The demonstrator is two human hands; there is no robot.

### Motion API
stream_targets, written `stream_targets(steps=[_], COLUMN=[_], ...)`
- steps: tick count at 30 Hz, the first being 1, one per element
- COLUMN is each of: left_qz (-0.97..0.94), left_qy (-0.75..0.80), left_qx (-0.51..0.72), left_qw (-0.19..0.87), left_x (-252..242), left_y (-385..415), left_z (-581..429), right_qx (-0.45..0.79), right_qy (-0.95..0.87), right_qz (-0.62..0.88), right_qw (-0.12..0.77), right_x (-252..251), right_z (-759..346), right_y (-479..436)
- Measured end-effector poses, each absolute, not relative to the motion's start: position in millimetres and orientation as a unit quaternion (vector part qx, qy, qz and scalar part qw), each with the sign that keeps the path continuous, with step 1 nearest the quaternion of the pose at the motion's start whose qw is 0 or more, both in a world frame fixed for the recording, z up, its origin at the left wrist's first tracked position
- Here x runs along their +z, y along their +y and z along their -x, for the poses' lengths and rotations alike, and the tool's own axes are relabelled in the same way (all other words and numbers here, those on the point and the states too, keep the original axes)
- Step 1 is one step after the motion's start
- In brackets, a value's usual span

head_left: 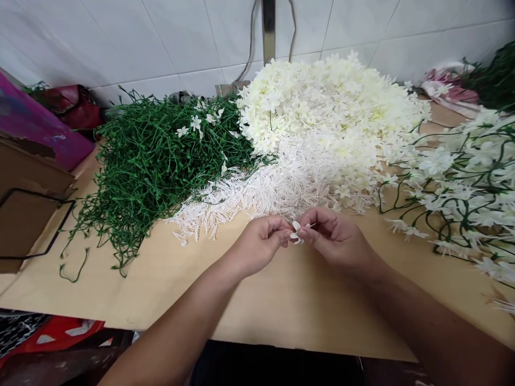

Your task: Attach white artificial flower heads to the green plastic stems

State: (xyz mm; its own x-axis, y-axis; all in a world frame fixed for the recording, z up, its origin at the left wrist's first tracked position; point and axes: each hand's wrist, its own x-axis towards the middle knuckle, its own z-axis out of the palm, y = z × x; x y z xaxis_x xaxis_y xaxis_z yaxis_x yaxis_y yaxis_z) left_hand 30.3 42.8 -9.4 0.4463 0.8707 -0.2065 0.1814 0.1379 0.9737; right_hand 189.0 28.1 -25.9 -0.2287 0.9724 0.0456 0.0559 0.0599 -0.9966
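Observation:
Between my two hands, over the front middle of the table, is a small white artificial flower (296, 234). My left hand (267, 238) pinches it from the left with thumb and forefinger. From the right, my right hand (330, 230) closes thumb and fingers on it too; a thin part may be hidden under the fingertips. Just behind the hands lies a heap of thin white stamens (277, 182). A large pile of white flower heads (314, 102) rises beyond it, and green plastic stems (161, 150) are piled to the left.
Assembled white flowers on green stems (462, 187) spread along the right side. A cardboard box (28, 198) with a black wire frame and a purple bag (48, 123) stand at the left. One loose green stem (76, 271) lies near the front left. A tiled wall (169, 37) borders the back.

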Motion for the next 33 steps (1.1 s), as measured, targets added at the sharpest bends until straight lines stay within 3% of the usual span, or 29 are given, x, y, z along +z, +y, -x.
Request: stream_targets(steps=[14, 25, 33], left_qz=[-0.638, -0.806, -0.815], left_qy=[0.436, 0.440, 0.402], left_qx=[0.241, 0.218, 0.177], left_qw=[0.587, 0.331, 0.379], left_x=[-14, -8, -5], left_y=[49, 46, 44], left_z=[-28, -22, -17], right_qx=[0.564, 0.648, 0.668], right_qy=[-0.558, -0.442, -0.472], right_qz=[0.426, 0.417, 0.366], right_qw=[0.435, 0.460, 0.444], right_x=[-33, -42, -40], right_z=[-190, -192, -195], right_y=[31, 35, 34])
